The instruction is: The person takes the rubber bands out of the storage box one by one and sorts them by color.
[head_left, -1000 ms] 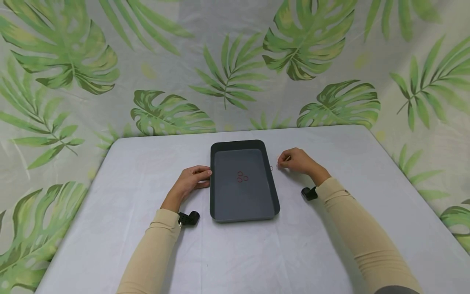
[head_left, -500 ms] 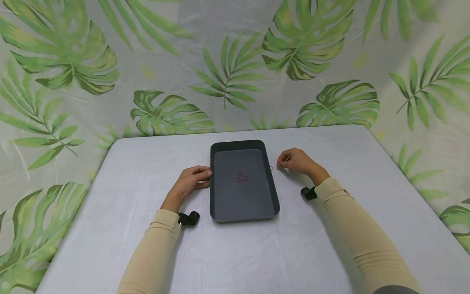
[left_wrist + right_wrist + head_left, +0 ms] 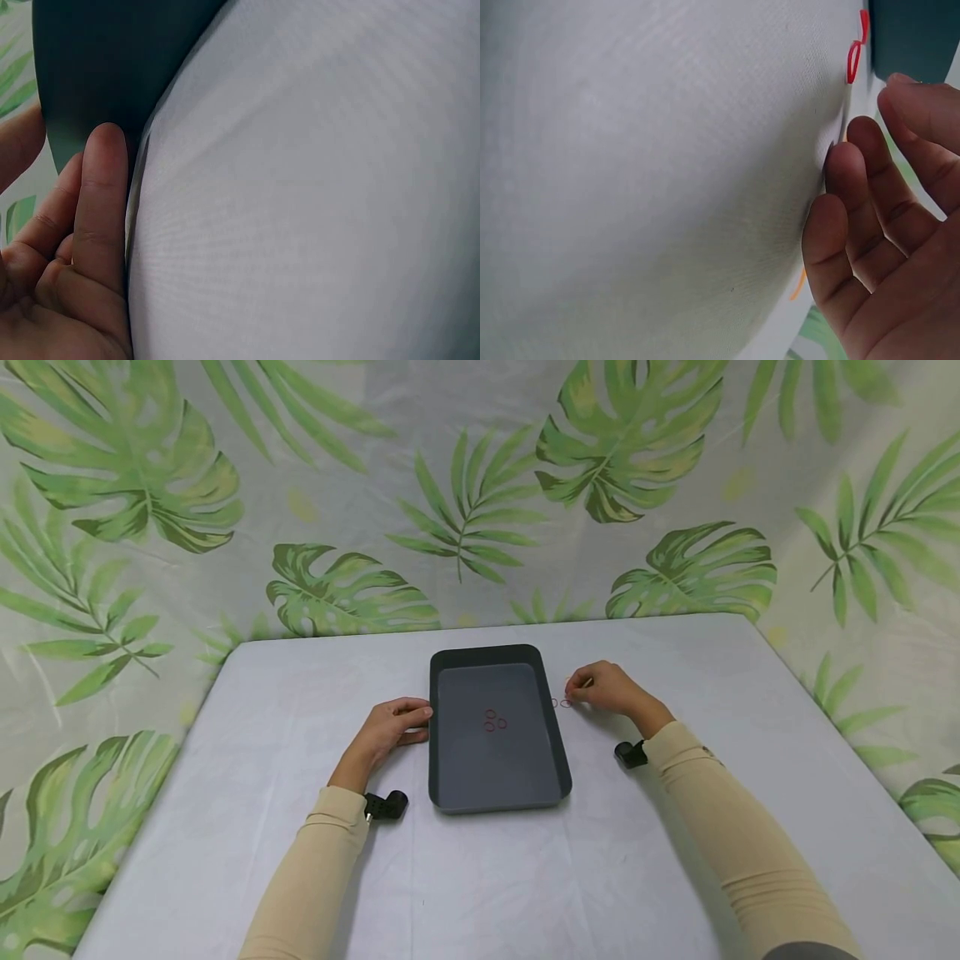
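My left hand (image 3: 390, 727) rests against the left side of a dark grey rectangular tray (image 3: 495, 781). In the left wrist view its fingers (image 3: 103, 195) lie fairly straight along the tray's outer wall (image 3: 105, 67). Several small red rubber bands (image 3: 491, 727) lie flat inside the tray, near its middle. Just past the right rim, two more red rubber bands (image 3: 853, 61) lie on the white cloth. Beside them my right hand (image 3: 606, 687) rests with fingers loosely bent, thumb and forefinger close together. Nothing shows between those tips. An orange strand (image 3: 799, 285) lies partly hidden behind the right fingers.
A white cloth (image 3: 480, 885) covers the table, whose far edge meets a leaf-patterned hanging cloth (image 3: 480, 527). Each wrist wears a small black camera, the left camera (image 3: 387, 806) near the tray's lower left side and the right camera (image 3: 631, 754) to its right.
A red rubber band at my right fingertips now lies fully visible on the cloth, beside the other one. The right hand has barely moved; the left hand and tray stay put.
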`<state>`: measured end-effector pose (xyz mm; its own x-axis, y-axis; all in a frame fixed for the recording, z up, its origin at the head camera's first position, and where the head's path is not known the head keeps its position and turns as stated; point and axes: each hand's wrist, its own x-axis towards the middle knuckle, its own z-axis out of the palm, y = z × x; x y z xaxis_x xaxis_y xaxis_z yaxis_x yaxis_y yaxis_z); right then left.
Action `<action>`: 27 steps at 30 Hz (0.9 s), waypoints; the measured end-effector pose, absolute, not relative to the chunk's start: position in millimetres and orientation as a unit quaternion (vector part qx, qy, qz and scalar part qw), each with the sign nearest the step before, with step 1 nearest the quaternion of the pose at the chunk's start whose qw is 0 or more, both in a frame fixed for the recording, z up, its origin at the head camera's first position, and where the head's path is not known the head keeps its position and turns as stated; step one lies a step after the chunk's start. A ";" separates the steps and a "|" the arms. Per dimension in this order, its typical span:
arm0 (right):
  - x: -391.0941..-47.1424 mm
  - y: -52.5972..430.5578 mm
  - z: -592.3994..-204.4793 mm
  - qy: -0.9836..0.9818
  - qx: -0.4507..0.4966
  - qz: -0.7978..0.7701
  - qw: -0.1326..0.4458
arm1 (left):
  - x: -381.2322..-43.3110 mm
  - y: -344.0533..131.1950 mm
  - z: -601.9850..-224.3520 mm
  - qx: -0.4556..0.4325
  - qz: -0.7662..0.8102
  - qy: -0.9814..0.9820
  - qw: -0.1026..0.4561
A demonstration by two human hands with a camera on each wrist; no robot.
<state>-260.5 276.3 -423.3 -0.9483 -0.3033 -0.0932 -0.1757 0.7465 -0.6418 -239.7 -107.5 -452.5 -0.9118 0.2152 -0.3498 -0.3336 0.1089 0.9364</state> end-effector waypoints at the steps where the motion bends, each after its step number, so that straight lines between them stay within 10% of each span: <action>1: -260.6 276.2 -422.9 0.931 -0.128 -0.329 0.097 | -239.7 -107.4 -452.2 -0.040 0.666 0.716 0.206; 27: -252.7 254.5 -396.6 0.936 -0.170 -0.297 0.080 | -238.9 -107.2 -453.2 -0.040 0.661 0.721 0.205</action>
<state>-252.7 254.5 -396.6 -0.9294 -0.3657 -0.0500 -0.2703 0.7664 -0.5827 -238.9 -107.2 -453.2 -0.9128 0.2129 -0.3485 -0.3287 0.1232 0.9364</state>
